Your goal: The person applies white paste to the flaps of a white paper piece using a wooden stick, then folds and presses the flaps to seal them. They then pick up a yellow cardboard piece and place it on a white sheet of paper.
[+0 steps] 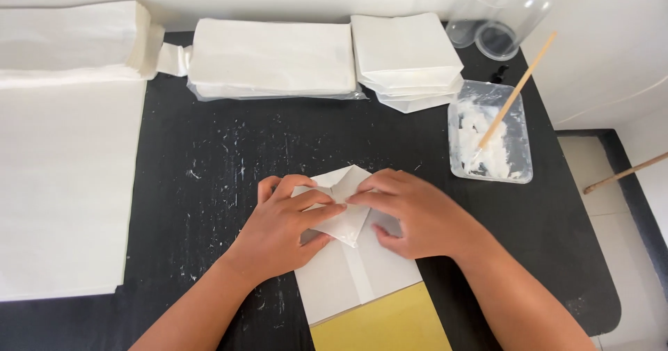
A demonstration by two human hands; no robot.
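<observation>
Clearly light, thin and easily creased, the white paper bag (pixel 351 253) lies flat under both hands — left hand (pixel 282 229) and right hand (pixel 417 215) press fingertips on its folded triangular flaps, gripping nothing. Best handled by edges and creases — a glue tub (pixel 523 163) sits beyond the right hand.

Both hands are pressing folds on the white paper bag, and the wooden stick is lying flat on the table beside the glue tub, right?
Not quite. The head view shows the wooden stick standing in the glue tub, leaning on its rim. Both hands, left and right, do press the white paper bag.
</observation>
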